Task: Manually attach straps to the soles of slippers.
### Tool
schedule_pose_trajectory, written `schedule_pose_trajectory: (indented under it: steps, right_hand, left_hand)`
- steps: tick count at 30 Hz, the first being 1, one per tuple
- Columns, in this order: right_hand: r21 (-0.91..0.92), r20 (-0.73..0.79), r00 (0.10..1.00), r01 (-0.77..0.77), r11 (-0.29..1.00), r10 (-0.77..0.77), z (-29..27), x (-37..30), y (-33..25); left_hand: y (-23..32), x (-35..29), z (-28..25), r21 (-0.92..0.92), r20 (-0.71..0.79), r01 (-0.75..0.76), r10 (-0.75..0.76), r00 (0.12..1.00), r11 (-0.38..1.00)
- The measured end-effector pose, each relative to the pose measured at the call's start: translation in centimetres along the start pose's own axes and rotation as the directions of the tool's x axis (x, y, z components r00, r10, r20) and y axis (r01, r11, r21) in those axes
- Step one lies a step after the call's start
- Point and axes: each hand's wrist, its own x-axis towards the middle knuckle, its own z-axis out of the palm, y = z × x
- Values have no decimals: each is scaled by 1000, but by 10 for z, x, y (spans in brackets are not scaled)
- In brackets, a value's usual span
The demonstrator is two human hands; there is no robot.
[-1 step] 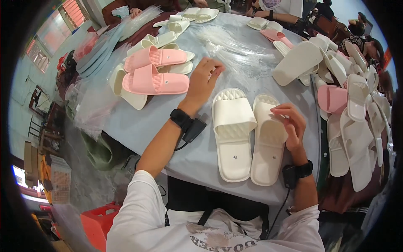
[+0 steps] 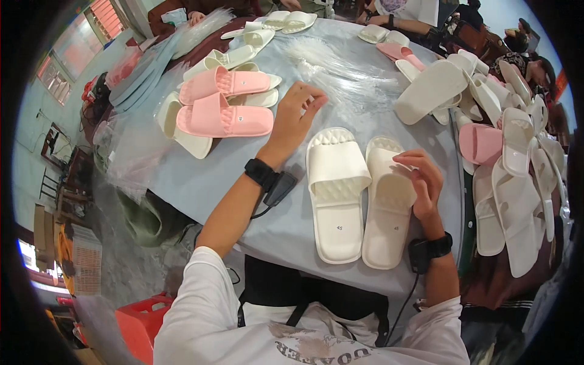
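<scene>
Nothing has visibly moved; I see the white slipper pair (image 2: 354, 177), toes away, long axes near-to-far; left grip (image 2: 294, 115) half-open, empty; right grip (image 2: 427, 182) loosely bent, hold unclear.

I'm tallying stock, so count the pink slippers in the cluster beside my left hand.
2: the near pink slipper, by your left hand, and the far pink slipper, just beyond it. Any hidden beneath them can't be seen.

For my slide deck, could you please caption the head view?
Right hand at a pair of white quilted slide slippers; left hand near pink slide slippers.
</scene>
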Motion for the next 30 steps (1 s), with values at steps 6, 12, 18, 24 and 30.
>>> schedule_pose_trajectory:
  steps: [6, 12, 18, 24, 30]
  right_hand:
    - [-197, -50, 987, 139, 970, -152, 6, -1, 7]
    - [-322, 17, 976, 209, 923, -215, 8, 2, 4]
    - [-260, 90, 957, 291, 921, -277, 7, 1, 8]
    - [-88, -322, 945, -80, 993, 48, 7, -12, 10]
    - [469, -533, 835, 159, 869, 135, -13, 6, 36]
  left_hand:
    - [42, -6, 4, -301, 62, -155, 181, 982, 941]
    - [71, -17, 14, -433, 180, -235, 338, 924, 871]
    - [78, -21, 11, -364, 275, -436, 542, 794, 823]
    - [71, -21, 15, -314, 300, -289, 384, 874, 904]
    - [48, -6, 0, -314, 290, -219, 313, 905, 924]
